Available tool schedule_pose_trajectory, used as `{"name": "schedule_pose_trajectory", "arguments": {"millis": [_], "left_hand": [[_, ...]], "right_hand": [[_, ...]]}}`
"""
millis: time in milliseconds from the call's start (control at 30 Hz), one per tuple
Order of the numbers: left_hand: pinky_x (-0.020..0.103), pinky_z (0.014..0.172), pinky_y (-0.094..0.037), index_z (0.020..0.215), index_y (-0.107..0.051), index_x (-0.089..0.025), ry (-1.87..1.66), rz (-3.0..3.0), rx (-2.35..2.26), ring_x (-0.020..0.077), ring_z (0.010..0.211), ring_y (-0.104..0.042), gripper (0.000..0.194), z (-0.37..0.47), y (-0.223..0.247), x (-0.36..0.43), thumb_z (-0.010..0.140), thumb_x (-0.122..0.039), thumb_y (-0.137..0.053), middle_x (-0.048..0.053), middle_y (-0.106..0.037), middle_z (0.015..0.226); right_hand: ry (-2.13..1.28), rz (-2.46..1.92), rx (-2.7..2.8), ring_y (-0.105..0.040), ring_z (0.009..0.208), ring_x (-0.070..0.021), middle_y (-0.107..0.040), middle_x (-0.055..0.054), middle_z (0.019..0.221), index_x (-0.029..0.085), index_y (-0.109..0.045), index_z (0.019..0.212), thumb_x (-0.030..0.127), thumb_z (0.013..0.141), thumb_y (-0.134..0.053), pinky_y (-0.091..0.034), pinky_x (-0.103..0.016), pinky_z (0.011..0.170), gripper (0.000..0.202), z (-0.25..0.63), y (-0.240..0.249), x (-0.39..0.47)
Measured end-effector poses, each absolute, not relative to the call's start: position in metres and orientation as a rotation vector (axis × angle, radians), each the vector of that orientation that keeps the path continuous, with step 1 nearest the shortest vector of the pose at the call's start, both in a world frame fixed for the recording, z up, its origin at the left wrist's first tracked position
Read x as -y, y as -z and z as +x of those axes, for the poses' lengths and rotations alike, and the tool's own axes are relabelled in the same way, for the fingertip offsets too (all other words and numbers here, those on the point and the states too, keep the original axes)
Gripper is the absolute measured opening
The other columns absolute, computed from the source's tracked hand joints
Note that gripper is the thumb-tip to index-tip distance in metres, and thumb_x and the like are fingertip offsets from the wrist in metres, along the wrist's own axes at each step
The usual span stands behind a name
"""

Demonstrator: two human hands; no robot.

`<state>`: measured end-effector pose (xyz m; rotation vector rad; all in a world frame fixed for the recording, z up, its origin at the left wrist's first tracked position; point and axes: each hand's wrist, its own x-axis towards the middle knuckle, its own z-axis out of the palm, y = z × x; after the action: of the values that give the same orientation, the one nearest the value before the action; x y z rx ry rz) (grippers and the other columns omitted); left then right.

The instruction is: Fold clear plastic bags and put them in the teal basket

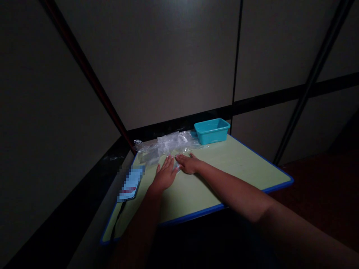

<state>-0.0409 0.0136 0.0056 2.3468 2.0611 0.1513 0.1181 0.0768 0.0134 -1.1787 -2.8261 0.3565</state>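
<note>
My left hand (166, 173) lies flat with fingers stretched forward, at the near edge of some clear plastic bags (171, 143). Beside it, my right hand (187, 163) rests palm down, its fingers extended toward the left hand. A bit of clear plastic shows between and under the two hands; how much of it they cover is hidden. The crumpled, shiny bags spread along the back of the pale yellow-green table (215, 183). Neither hand grips anything that I can see.
A turquoise plastic basket (213, 137) stands at the table's back right corner, touching the bags. On the left edge lies a flat, blurred-out blue and white item (131, 183) with a dark strap (119, 215). Dark-framed panels (179, 67) rise right behind the table.
</note>
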Motion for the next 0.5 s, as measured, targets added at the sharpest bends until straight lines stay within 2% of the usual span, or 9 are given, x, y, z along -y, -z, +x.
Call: {"name": "schedule_pose_trajectory", "arguments": {"millis": [167,333,400,500], "left_hand": [[0.047,0.109,-0.015,0.144,-0.019,-0.023,0.046,2.31,-1.977,0.0169,0.14,-0.009,0.054,-0.041,0.0,-0.015,0.093,-0.04,-0.02,0.005,-0.012,0.151],[0.045,0.11,-0.018,0.145,-0.018,-0.021,-0.052,2.297,-2.031,0.0168,0.139,-0.01,0.056,-0.046,-0.003,-0.016,0.093,-0.042,-0.02,0.005,-0.013,0.151],[0.042,0.11,-0.02,0.144,-0.02,-0.02,-0.158,2.292,-2.079,0.0167,0.139,-0.012,0.054,-0.049,-0.004,-0.018,0.094,-0.039,-0.022,0.005,-0.016,0.151],[0.038,0.11,-0.022,0.142,-0.028,-0.02,-0.304,2.269,-2.126,0.0155,0.138,-0.017,0.05,-0.054,-0.006,-0.022,0.094,-0.034,-0.025,0.006,-0.02,0.15]], "right_hand": [[-0.382,-1.242,2.802,-0.012,0.138,-0.02,-0.012,-0.006,0.151,0.024,-0.017,0.145,0.033,0.09,-0.028,-0.008,-0.058,0.107,0.057,0.12,-0.014,-0.08],[-0.439,-1.214,2.779,-0.014,0.138,-0.0218,-0.015,-0.004,0.151,0.029,-0.022,0.144,0.034,0.09,-0.031,-0.008,-0.057,0.107,0.055,0.122,-0.013,-0.083],[-0.402,-1.213,2.712,-0.021,0.136,-0.0232,-0.024,-0.006,0.149,0.028,-0.029,0.142,0.038,0.091,-0.032,-0.014,-0.054,0.107,0.052,0.123,-0.016,-0.085],[-0.318,-1.393,2.461,-0.046,0.121,-0.0249,-0.051,-0.012,0.132,0.02,-0.048,0.13,0.039,0.092,-0.028,-0.034,-0.041,0.098,0.047,0.124,-0.025,-0.089]]}}
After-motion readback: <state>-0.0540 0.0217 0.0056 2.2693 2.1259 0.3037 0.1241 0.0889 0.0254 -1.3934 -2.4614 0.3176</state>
